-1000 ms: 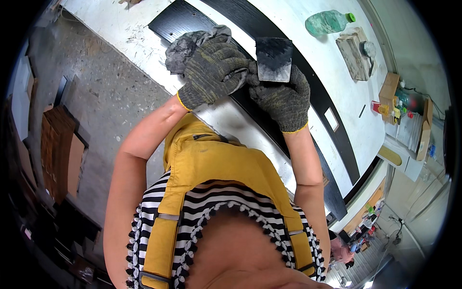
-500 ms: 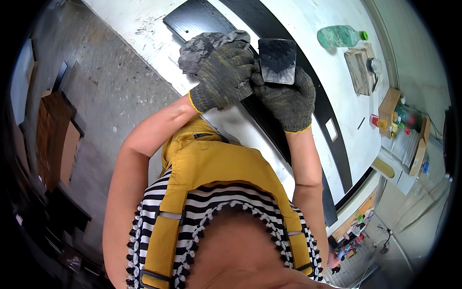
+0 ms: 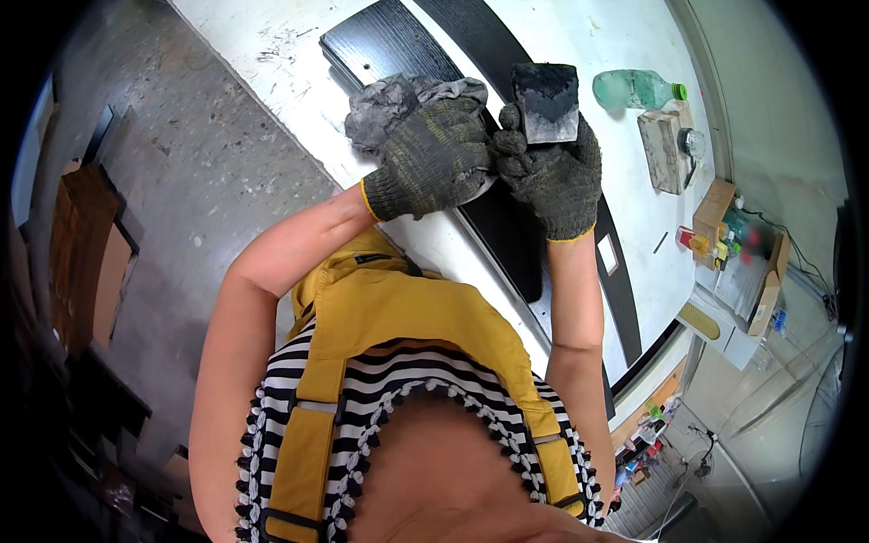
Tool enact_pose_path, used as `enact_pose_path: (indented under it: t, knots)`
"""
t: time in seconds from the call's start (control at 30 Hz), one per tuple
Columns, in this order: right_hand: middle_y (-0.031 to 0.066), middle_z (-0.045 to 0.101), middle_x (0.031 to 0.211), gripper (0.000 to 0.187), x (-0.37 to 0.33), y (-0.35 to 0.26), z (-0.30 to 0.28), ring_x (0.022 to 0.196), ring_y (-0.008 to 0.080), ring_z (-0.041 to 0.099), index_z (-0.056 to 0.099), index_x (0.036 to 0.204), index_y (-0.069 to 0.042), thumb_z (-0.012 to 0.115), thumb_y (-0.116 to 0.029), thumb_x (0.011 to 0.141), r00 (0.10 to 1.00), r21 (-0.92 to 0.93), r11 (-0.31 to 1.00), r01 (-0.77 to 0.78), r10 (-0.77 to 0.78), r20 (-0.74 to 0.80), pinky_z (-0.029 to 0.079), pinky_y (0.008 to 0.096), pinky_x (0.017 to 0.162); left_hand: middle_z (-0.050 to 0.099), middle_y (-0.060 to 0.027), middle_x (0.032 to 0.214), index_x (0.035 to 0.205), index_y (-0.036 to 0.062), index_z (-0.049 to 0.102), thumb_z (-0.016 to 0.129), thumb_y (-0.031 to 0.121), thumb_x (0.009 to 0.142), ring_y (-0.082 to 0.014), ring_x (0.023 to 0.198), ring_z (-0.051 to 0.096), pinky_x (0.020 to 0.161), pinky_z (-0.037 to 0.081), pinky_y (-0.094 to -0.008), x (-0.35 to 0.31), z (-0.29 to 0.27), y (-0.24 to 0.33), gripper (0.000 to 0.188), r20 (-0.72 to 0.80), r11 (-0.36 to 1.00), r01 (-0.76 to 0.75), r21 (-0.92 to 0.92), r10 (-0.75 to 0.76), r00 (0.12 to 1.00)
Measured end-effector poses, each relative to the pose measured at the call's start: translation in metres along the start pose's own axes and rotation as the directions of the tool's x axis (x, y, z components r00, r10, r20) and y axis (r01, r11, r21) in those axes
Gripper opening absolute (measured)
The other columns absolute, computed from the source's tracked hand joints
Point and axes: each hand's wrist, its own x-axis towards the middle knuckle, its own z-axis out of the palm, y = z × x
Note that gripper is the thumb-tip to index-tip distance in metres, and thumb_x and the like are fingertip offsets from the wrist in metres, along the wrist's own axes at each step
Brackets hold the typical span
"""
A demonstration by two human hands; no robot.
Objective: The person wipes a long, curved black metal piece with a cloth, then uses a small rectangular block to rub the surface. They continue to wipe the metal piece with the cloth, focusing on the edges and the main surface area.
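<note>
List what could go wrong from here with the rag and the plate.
1. The plate in the right hand has black smears, which might mark the white table.
2. The rag in the left hand looks crumpled; any grit in it might scratch the black board.
3. The bottle lies on its side and might roll if bumped.

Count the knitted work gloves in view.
2: one on the left hand, which holds a crumpled grey cloth, and one on the right hand, which holds a black-smeared flat plate. Others could be hidden.
</note>
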Motion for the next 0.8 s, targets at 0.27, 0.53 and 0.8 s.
enact_pose_path:
  t: [0.27, 0.53, 0.8]
  knots:
    - [0.0215, 0.045, 0.15, 0.056, 0.024, -0.001, -0.009, 0.133, 0.0398, 0.047, 0.042, 0.148, -0.007, 0.043, -0.038, 0.101, 0.899, 0.09, 0.972, -0.219, 0.165, 0.406, 0.04, 0.0519, 0.112, 0.07, -0.0057, 0.098, 0.093, 0.0167, 0.074, 0.068, 0.026, 0.083, -0.0271, 0.105, 0.063, 0.093, 0.049, -0.0429, 0.0, -0.006, 0.014, 0.015, 0.02, 0.695, 0.255, -0.672, -0.328, 0.945]
    - [0.0166, 0.069, 0.114, 0.042, 0.097, 0.013, 0.054, 0.096, 0.0279, 0.07, 0.07, 0.123, -0.011, 0.073, -0.037, 0.09, 0.703, -0.669, -0.643, 0.374, -0.274, 0.657, 0.058, 0.0369, 0.082, 0.067, -0.0076, 0.116, 0.114, 0.015, 0.071, 0.071, 0.027, 0.085, -0.0275, 0.112, 0.063, 0.096, 0.05, -0.0434, -0.013, -0.005, 0.008, 0.031, 0.286, 0.986, 0.008, -0.166, 0.041, 0.957]
    - [0.0135, 0.066, 0.111, 0.05, 0.153, 0.076, 0.081, 0.104, 0.0333, 0.063, 0.068, 0.127, -0.019, 0.067, -0.046, 0.086, 0.681, -0.309, -0.854, 0.419, 0.07, 0.729, 0.05, 0.0471, 0.091, 0.063, -0.0078, 0.113, 0.111, 0.0117, 0.062, 0.056, 0.022, 0.093, -0.0254, 0.103, 0.061, 0.091, 0.048, -0.0416, -0.026, 0.017, 0.004, 0.022, 0.287, 0.933, 0.127, -0.337, -0.026, 0.958]
